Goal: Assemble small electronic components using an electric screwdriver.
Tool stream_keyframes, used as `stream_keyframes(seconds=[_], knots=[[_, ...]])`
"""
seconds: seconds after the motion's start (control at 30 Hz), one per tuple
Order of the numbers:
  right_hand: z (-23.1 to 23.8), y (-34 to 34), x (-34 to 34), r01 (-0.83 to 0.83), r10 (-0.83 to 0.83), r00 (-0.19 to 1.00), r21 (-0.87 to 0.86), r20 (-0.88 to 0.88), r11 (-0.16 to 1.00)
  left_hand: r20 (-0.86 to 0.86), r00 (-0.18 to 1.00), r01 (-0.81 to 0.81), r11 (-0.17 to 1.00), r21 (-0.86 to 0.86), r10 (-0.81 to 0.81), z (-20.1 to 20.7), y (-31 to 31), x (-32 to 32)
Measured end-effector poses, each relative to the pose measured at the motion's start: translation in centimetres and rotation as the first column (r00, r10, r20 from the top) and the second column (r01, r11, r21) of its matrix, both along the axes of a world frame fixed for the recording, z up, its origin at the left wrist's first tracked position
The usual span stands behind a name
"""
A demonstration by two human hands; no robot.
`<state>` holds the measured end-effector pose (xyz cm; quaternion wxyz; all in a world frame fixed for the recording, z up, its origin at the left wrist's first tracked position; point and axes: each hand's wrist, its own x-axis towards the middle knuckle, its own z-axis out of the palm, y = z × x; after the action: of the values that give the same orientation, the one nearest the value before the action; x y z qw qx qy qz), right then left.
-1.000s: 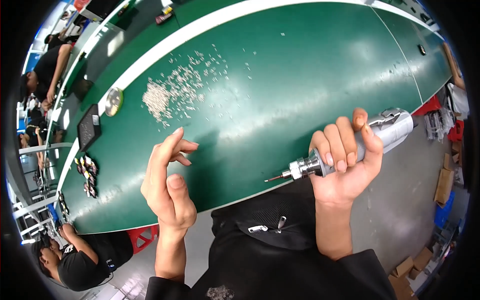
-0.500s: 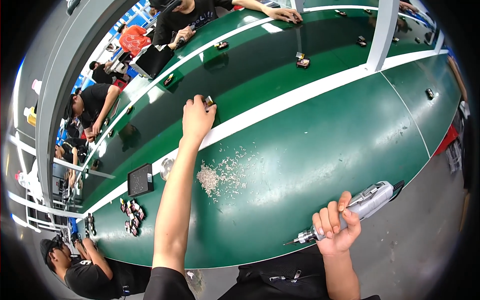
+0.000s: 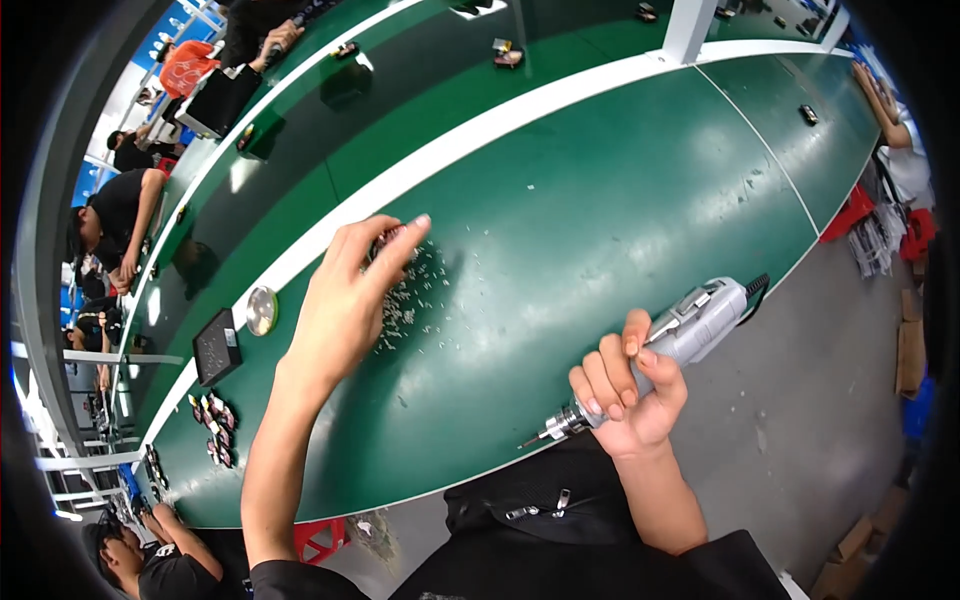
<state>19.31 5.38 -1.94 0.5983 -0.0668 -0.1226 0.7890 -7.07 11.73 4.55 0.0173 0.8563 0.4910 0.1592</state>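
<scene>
My right hand (image 3: 630, 395) is wrapped round a grey electric screwdriver (image 3: 705, 315). Its bit points left and down, at the near edge of the bench. Over the bench, my left hand (image 3: 345, 290) is closed on a small dark part (image 3: 388, 240), mostly hidden by the fingers. Beneath and beside that hand, many tiny silvery screws (image 3: 405, 318) lie scattered on the green bench top (image 3: 540, 290); the hand covers some of them.
Left of my arm are a round clear dish (image 3: 262, 311), a black tray (image 3: 217, 347) and a cluster of small dark parts (image 3: 215, 428). Beyond the white rail (image 3: 470, 133), more parts (image 3: 507, 54) sit on a green belt. A white post (image 3: 688, 30) rises there. Other people work along the line.
My left hand has come back from the belt, over the white rail, with the small dark part. My right hand still holds the screwdriver. The whole view has shifted.
</scene>
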Motion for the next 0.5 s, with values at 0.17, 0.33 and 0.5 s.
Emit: stream_keyframes(seconds=[0.17, 0.33, 0.5], knots=[[0.1, -1.0, 0.6, 0.002, -0.002, 0.999, -0.007, 0.039, 1.000, 0.037, 0.965, 0.263, 0.963, -0.058, -0.261, -0.9, -9.0, 3.9], [0.2, -2.7, 0.8, -0.030, 0.029, 0.999, -0.047, -0.032, 0.998, 0.046, 0.974, 0.219, 0.975, 0.036, -0.220, -3.9, -12.5, 4.2], [0.6, -4.2, 0.3, -0.068, 0.064, 0.997, -0.112, -0.041, 0.991, 0.256, 0.955, 0.158, 0.987, -0.018, -0.148, -3.8, -12.7, 4.2]])
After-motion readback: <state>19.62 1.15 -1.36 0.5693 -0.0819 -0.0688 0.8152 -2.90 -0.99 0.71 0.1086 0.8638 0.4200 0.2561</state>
